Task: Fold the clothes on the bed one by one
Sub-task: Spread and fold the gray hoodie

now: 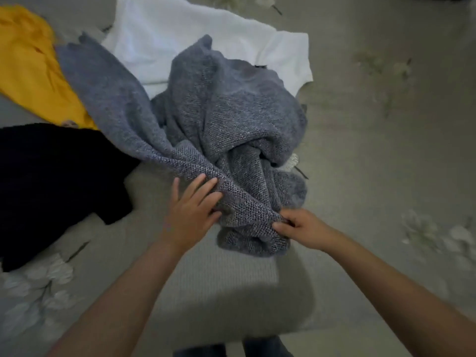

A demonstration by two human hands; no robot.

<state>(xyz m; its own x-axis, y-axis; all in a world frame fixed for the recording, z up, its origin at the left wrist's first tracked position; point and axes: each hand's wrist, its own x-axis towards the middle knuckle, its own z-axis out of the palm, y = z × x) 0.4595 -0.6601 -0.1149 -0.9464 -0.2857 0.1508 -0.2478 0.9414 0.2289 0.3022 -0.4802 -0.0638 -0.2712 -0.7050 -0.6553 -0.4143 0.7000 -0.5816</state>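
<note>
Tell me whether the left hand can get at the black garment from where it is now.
Probably yes. The left hand rests on the grey knit sweater, and the black garment lies just beyond it, with only bare bed cover between them. Nothing covers its near edge, though the hand would have to let go of the sweater.

Grey knit sweater (226,119) crumpled mid-bed, overlapping white garment (180,34), yellow (28,63), black (51,176) alongside

The grey sweater (226,119) under both hands is a coarse, open knit, matt and rough-looking. Beyond it lies a white garment (180,42) of smoother matt cloth. To the left of the hands, a black garment (51,181) looks soft and dull; the yellow garment (31,68) farther off is plain matt fabric. The bed (373,150) cover is matt beige cloth with a faint floral print.
</note>
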